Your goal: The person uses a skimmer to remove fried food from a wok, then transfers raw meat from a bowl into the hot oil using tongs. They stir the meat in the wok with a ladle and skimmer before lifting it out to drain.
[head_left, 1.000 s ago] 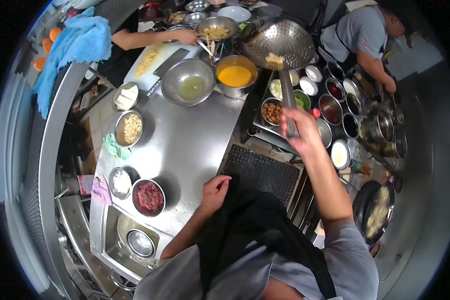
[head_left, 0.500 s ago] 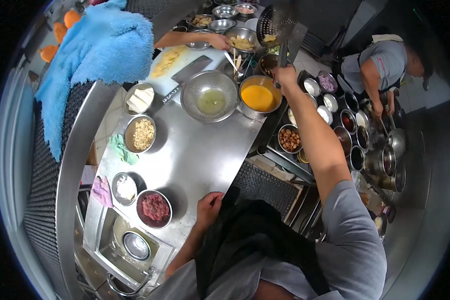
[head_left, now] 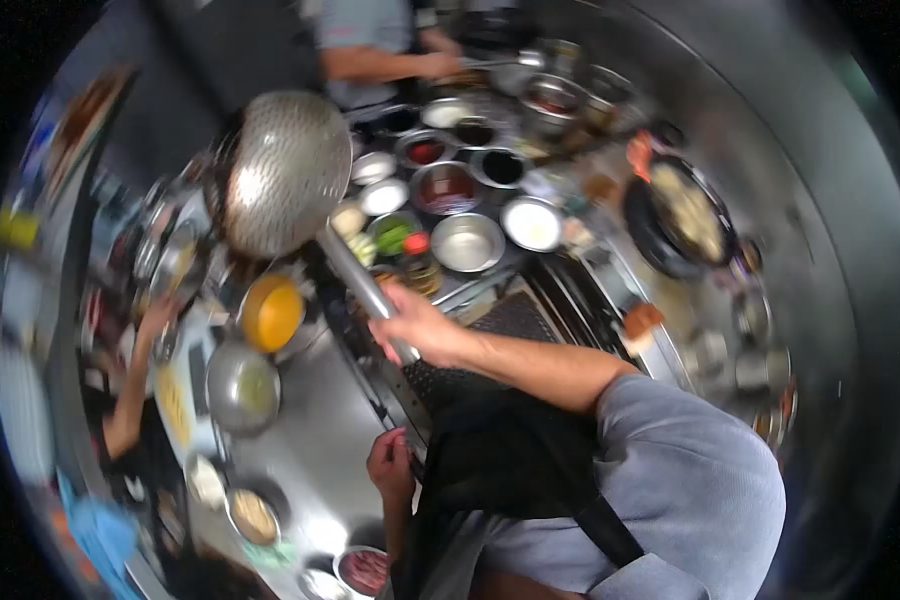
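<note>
My right hand point(head_left: 415, 325) is closed around the metal handle of a large perforated skimmer point(head_left: 288, 172). The skimmer's bowl is raised over the left side, with its rounded, holed side facing me. Below it stand a steel bowl of orange liquid point(head_left: 273, 313) and a wide perforated steel bowl point(head_left: 232, 390) with pale greenish liquid in its bottom. My left hand point(head_left: 392, 468) is low by the black apron at the counter's edge. Its fingers are curled in, and nothing shows in them.
Several seasoning containers, one with dark red sauce point(head_left: 446, 188), sit ahead. A black wok point(head_left: 678, 215) with pale food stands on the right. A co-worker's arm point(head_left: 385, 66) is at the back; another person's arm point(head_left: 135, 370) reaches over a cutting board point(head_left: 178, 400) on the left.
My view has swung right toward the stove, bringing the wok into sight. The skimmer has come closer with my right hand and turned its rounded side toward me. My left hand stays low.
</note>
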